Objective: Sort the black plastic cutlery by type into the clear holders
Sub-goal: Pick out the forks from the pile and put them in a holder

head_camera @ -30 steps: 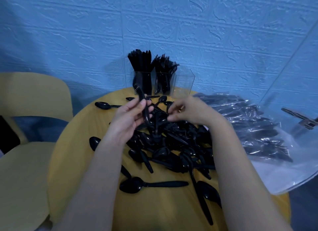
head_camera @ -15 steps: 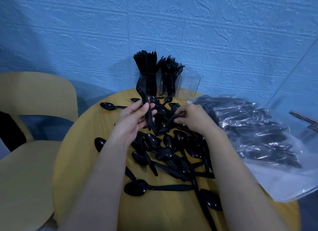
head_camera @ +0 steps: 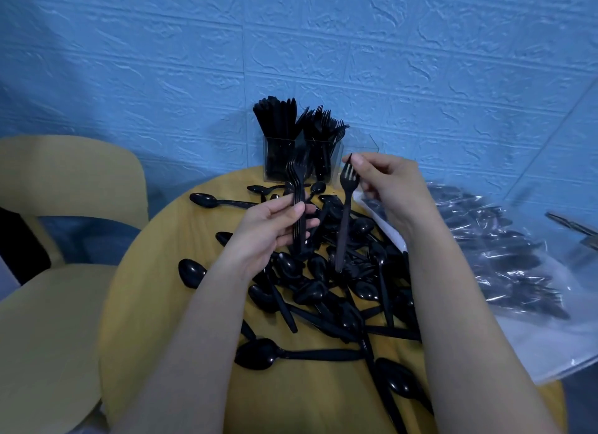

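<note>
A: What does each grip hold?

B: The left hand curls round a small bundle of forks, tines up, handles running down through the fingers. The right hand pinches a single fork by its head, between thumb and fingertips, so the handle hangs down toward the pile.

A: How do the two stand to each other?

B: The single fork hangs just to the right of the bundle, apart from it. Both sit above the far part of the heap of spoons spread over the round yellow tabletop.

A: And the holders?

B: The clear holders stand at the far edge of the tabletop, against the blue wall. The left one has what look like knives, the next has forks, and a third on the right looks empty, though its clear walls are hard to read.

A: So which step is this?

B: Fork gathering, I'd judge: picking forks out of the heap and stacking them in the left hand. The next move likely calls for laying the single fork flat against the bundle, tines aligned, then carrying the lot to the fork holder. Spoons seem the bulk of what remains.

A: Anything else nearby?

B: A clear plastic bag of more cutlery lies to the right, and a yellow chair stands at left.
</note>
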### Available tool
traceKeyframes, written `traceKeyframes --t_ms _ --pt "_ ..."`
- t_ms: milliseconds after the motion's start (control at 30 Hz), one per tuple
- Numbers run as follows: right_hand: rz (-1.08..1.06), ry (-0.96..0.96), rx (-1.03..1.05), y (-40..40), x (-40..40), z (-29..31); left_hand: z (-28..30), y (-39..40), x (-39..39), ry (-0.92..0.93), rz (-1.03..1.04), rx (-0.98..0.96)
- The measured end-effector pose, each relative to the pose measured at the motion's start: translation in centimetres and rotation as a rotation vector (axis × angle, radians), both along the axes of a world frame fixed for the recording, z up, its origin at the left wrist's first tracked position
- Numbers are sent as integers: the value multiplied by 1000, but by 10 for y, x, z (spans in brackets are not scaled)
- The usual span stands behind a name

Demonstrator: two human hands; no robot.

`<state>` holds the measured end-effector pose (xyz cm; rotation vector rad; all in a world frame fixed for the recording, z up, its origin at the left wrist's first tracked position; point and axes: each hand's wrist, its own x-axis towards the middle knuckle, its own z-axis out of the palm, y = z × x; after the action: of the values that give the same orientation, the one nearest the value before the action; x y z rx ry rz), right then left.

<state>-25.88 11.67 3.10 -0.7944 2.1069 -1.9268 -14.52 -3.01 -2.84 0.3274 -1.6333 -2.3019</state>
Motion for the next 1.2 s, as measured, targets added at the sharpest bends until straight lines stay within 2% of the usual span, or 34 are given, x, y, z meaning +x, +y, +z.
traceKeyframes --t_ms 167,300,400,433,500,600,667,1000,1100,1200 --pt "68 -3 -66 -10 4 -10 5 6 2 -18 -175 12" --pt "18 142 42 -12 -1 -12 5 6 4 -68 -275 -21" --pt "-60 260 108 -21 -5 -16 3 2 4 -96 -229 -24" --pt "-89 313 175 -22 -7 -19 3 -1 4 -91 -177 -8" --pt "-102 425 445 -20 -13 -27 1 -10 4 -74 -40 43" --pt "54 492 944 -16 -15 -42 -2 -18 3 -51 116 119" --pt "135 497 1092 -19 -10 -46 -3 -19 3 -47 143 128" --pt "70 612 961 -20 -12 -50 -4 -25 4 -22 208 158" --pt "-36 547 833 -10 -22 -47 -4 -25 4 -24 214 163" --pt "-114 514 811 0 -30 -47 -3 -23 4 -31 210 161"
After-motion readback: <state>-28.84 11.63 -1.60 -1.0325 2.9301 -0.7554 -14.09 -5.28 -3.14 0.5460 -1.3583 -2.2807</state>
